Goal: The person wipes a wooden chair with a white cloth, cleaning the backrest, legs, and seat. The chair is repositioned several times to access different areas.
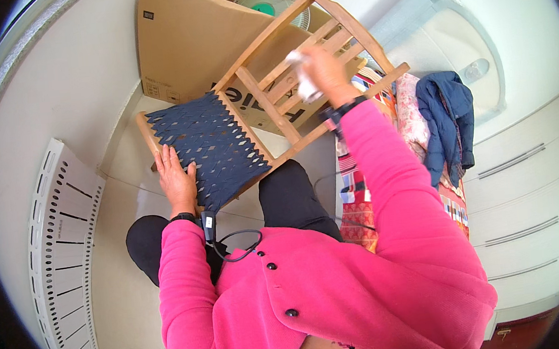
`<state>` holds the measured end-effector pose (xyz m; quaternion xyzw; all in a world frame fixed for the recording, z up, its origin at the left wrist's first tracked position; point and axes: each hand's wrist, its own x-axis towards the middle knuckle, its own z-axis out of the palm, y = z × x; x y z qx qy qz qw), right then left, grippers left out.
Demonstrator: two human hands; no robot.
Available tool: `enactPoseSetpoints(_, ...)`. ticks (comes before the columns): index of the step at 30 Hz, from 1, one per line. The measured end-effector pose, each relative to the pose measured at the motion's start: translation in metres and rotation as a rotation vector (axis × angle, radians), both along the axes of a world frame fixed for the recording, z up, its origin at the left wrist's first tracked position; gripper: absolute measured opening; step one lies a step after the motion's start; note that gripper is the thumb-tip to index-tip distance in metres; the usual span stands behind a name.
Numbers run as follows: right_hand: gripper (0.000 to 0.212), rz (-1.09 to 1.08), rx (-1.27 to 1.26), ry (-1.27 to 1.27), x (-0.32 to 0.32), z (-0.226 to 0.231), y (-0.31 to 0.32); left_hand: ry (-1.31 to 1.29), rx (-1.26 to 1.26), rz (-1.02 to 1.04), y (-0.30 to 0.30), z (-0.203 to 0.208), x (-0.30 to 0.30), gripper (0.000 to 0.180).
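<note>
A light-brown wooden chair with a dark-blue woven seat (224,146) is before the person, its slatted back far right. The left hand (178,181) rests near the seat's left edge, thumb apart from its extended fingers; the right hand (325,69) clamps a crumpled white cloth (307,83) at the slats, perhaps touching them, though blur obscures this.

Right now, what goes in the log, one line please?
left hand: on woven seat | right hand: holds white cloth, over chair back

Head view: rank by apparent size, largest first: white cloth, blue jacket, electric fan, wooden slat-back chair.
1. Wooden slat-back chair
2. Blue jacket
3. Electric fan, partly hidden
4. White cloth, blurred, partly covered by the right hand
</note>
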<state>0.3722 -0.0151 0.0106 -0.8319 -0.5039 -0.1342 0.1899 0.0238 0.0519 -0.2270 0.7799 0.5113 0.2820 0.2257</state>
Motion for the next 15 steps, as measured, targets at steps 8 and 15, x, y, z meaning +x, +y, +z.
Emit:
enactPoseSetpoints(8, 0.018, -0.158, -0.156, -0.594, 0.036, 0.107, -0.037, 0.057, 0.0, 0.009, 0.0, 0.003, 0.001, 0.068)
enactPoseSetpoints(15, 0.013, -0.096, -0.151, -0.556, 0.053, 0.033, 0.002, 0.007, -0.042, -0.019, 0.0, 0.005, -0.001, 0.066)
